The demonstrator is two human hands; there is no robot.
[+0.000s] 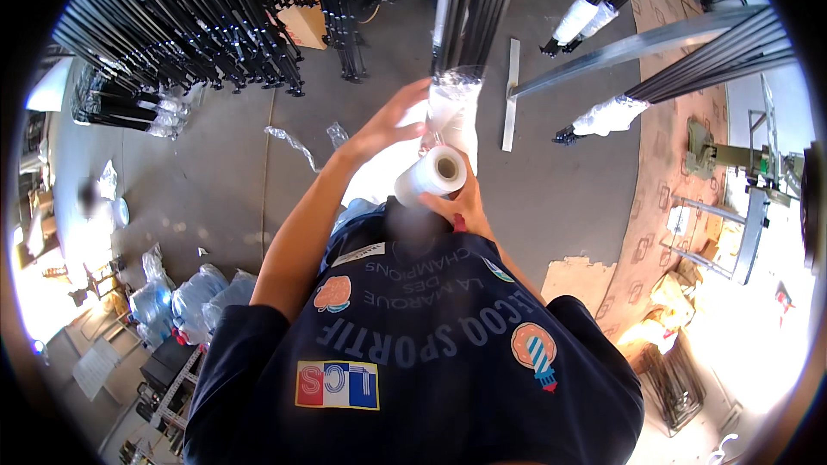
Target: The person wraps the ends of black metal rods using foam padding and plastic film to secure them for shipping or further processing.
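My right hand (465,202) grips a roll of clear stretch film (422,179), its hollow core facing up toward me. Just beyond the roll, a bundle of dark rods (475,17) has its near end wrapped in film (452,103). My left hand (392,127) is at the left side of that wrapped end, fingers stretched out and apart, with no object in it. Whether its fingertips touch the film, I cannot tell. A strip of film appears to run between the roll and the bundle. Bright glare washes out the area between my forearms.
Many black rods (198,26) stand in rows at the far left. Film-wrapped rod bundles (612,114) and a curved metal bar (620,56) are on the right. Film scraps (293,146) lie on the grey floor (224,181). Clear plastic bags (194,297) sit at the near left.
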